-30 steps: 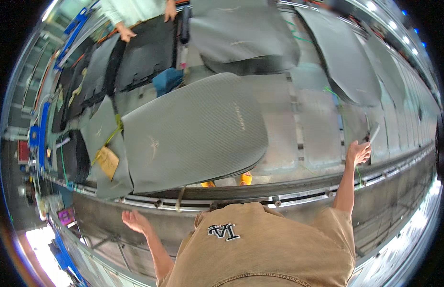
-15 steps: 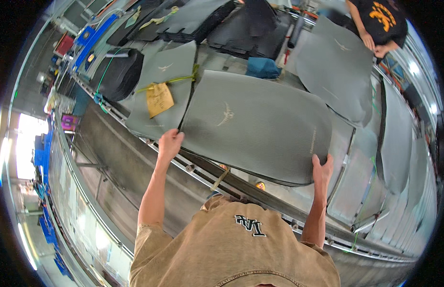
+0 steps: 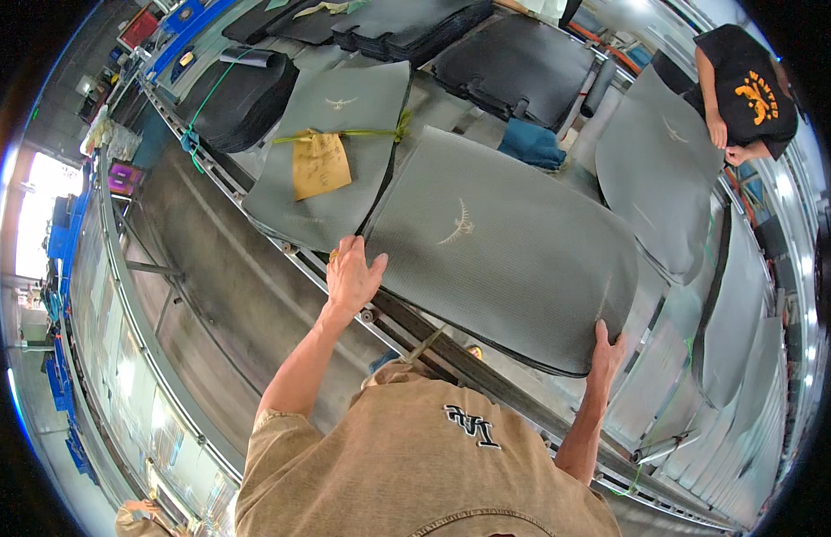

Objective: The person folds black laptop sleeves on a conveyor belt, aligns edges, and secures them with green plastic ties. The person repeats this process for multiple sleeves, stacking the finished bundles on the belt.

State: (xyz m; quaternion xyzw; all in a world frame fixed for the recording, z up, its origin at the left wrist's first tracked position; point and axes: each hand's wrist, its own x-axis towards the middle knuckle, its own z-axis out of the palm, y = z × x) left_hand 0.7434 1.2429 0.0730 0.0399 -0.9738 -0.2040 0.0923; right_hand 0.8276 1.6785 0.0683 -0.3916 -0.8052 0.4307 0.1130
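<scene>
In front of me lies a stack of grey ribbed rubber mats [image 3: 514, 259] with a pale emblem printed on top, set at a slant. At its near left corner is my left hand [image 3: 353, 279], thumb apart and fingers stretched toward the edge. My right hand [image 3: 605, 353] holds the near right corner, thumb at the top edge and the other fingers partly hidden. Just left of this stack sits another grey mat stack [image 3: 362, 94], tied with a yellow-green strap [image 3: 344, 133] that has a handwritten yellow tag [image 3: 322, 170] under it.
A dark mat pile [image 3: 241, 103] with a green cord stands far left. Black mats [image 3: 514, 67] and a blue cloth [image 3: 532, 145] lie beyond. A co-worker [image 3: 746, 98] stands far right by more grey mats [image 3: 661, 170]. A metal rail [image 3: 313, 268] runs along the near edge.
My left hand has loosened from the mat corner, its thumb and fingers spreading. My right hand stays at the right corner. The view has shifted, so the mats appear lower and farther right.
</scene>
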